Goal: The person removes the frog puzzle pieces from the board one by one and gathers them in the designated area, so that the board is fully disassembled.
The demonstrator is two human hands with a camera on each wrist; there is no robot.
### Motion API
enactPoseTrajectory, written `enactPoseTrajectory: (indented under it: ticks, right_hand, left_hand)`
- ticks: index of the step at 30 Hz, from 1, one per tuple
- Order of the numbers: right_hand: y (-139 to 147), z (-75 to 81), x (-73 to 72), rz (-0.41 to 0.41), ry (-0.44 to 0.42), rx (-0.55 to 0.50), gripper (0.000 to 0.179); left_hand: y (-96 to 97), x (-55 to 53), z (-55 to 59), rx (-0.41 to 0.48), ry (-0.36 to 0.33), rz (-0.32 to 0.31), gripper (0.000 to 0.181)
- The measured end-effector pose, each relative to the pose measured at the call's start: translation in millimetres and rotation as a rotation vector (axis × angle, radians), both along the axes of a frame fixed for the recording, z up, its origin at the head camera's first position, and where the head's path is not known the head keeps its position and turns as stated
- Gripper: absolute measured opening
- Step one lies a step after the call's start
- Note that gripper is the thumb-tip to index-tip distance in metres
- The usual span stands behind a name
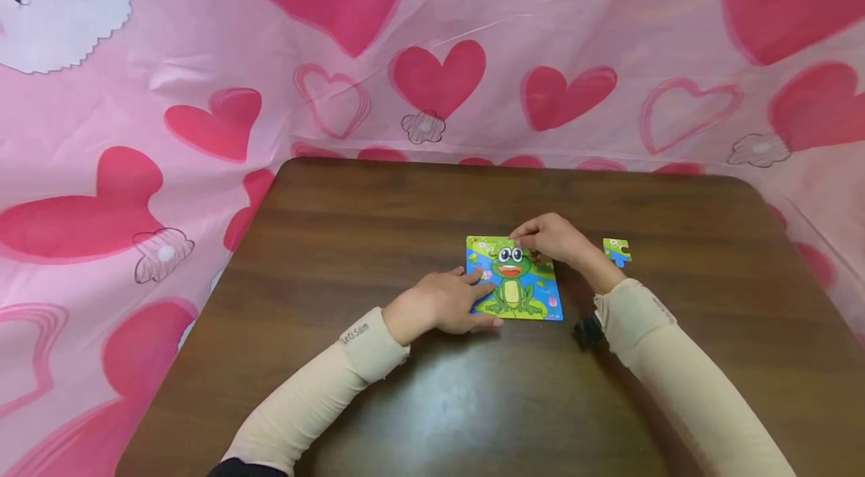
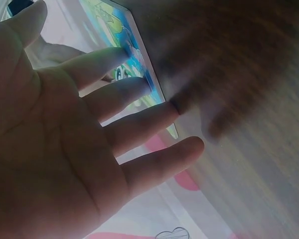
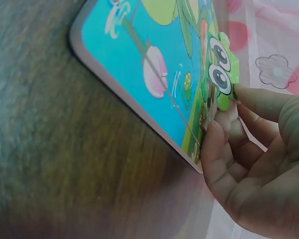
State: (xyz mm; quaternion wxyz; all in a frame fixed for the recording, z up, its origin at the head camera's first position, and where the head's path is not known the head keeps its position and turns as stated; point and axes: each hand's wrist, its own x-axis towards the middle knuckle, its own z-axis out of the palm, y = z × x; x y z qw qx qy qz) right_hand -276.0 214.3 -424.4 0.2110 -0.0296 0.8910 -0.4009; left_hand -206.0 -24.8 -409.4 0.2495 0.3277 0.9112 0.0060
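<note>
The desk [image 1: 378, 221] looks like brown wood, smooth and a little glossy toward its near edge. The frog puzzle [image 1: 513, 293] seems of stiff board with smooth printed face. Beyond the far edge, the curtain [image 1: 270, 19] is wrinkled, slightly shiny cloth; the sleeves [image 1: 307, 398] are matt fabric.

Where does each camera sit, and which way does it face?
Head: on the person's head, facing forward and down at the frog puzzle; left hand, right hand, sleeves show.
Left wrist: on that wrist, looking across the left palm towards the puzzle's edge.
Right wrist: on that wrist, looking at the right hand by the puzzle frog's eyes.
Shared: head and right wrist show those eyes.
</note>
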Motion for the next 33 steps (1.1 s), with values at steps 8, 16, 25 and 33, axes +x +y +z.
enactPoseTrajectory:
  ticks: [8,16,25,33]
  right_hand:
    - [-0.1,-0.5,1.4,-0.001,-0.015,-0.024,0.029]
    - [2.0,-3.2,1.8,-0.014,0.002,-0.049,0.029]
    - [2.0,-8.1,2.4,-0.028,-0.015,-0.094,0.029]
    - [0.3,-4.5,2.6,-0.041,-0.043,-0.087,0.030]
  left_hand:
    - [-2.4,0.6,0.5,-0.007,-0.004,0.000,0.074]
    - [-2.6,0.6,0.9,-0.003,0.001,-0.004,0.073]
    - [-4.3,3.2,-0.8,-0.003,0.006,0.002,0.072]
    - [-5.0,6.0,0.4,0.013,-0.002,0.011,0.074]
